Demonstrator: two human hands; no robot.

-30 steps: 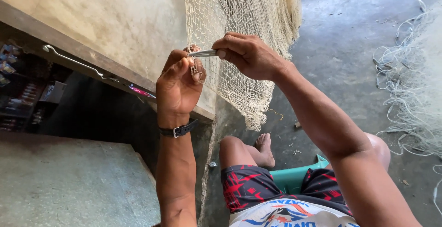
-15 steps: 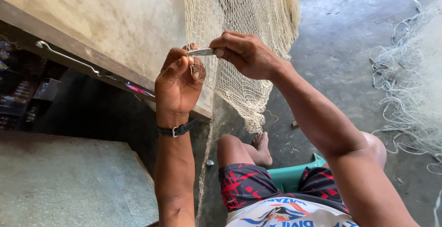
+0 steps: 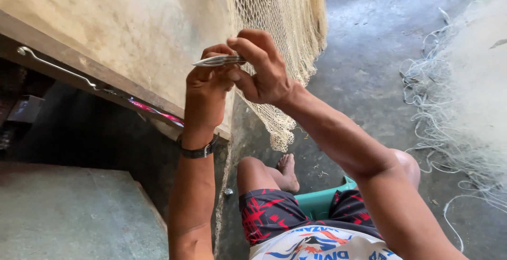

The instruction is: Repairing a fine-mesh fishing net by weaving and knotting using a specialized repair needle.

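A cream fishing net (image 3: 285, 22) hangs down in front of me from the top of the view. My right hand (image 3: 261, 70) grips a slim silvery netting needle (image 3: 217, 60) that points left. My left hand (image 3: 206, 93), with a black watch on its wrist, is closed just under the needle and pinches the net's mesh; the exact strand is hidden by the fingers. Both hands touch each other at chest height, above my bare knee.
A wooden ledge (image 3: 79, 70) with a metal hook runs along the left under a plastered wall. A concrete block (image 3: 68, 212) lies at lower left. A heap of pale net and loose line (image 3: 454, 96) covers the floor at right. I sit on a green seat (image 3: 319, 199).
The hands stay together on the needle and net. The view has shifted slightly, with the ledge and hook drifting left.
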